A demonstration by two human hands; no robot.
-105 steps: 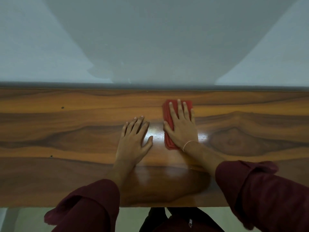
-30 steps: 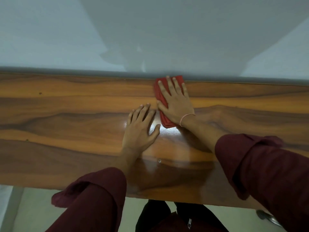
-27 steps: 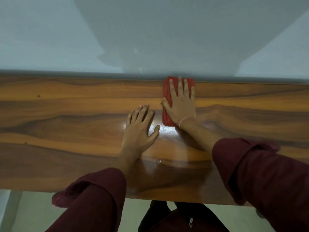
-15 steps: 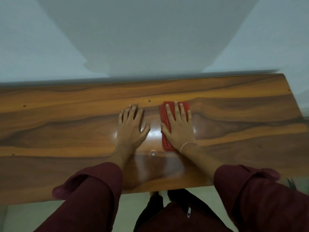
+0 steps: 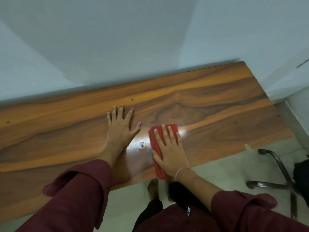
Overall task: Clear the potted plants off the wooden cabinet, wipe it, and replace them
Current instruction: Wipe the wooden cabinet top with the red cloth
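Drawn back toward the near edge of the wooden cabinet (image 5: 217,118) since half a second ago, and shifted right of the frame's centre: red cloth (image 5: 151,139), folded into a long pad, lying lower centre-right with its near end reaching the cabinet's front edge. Pressed flat on top of it, right hand (image 5: 170,153), fingers straight and slightly spread, none curled round the fabric; thin pale band (image 5: 179,170) on the wrist. Left of it and apart from the cloth, left hand (image 5: 121,129), likewise released and flat, palm down on bare wood, fingers fanned toward the wall (image 5: 117,39), now sitting higher in the frame than the other hand. Between the two hands, bright glare (image 5: 138,143) on the polished grain, with a second patch just right of the cloth. Swung further into view as well: right end of the cabinet top, upper right, tucked into a pale wall corner. Across the bottom of the frame, dark red sleeves (image 5: 75,198) pushed up at both forearms. Lower right on the pale floor (image 5: 225,164), dark metal legs of a chair base (image 5: 274,158).
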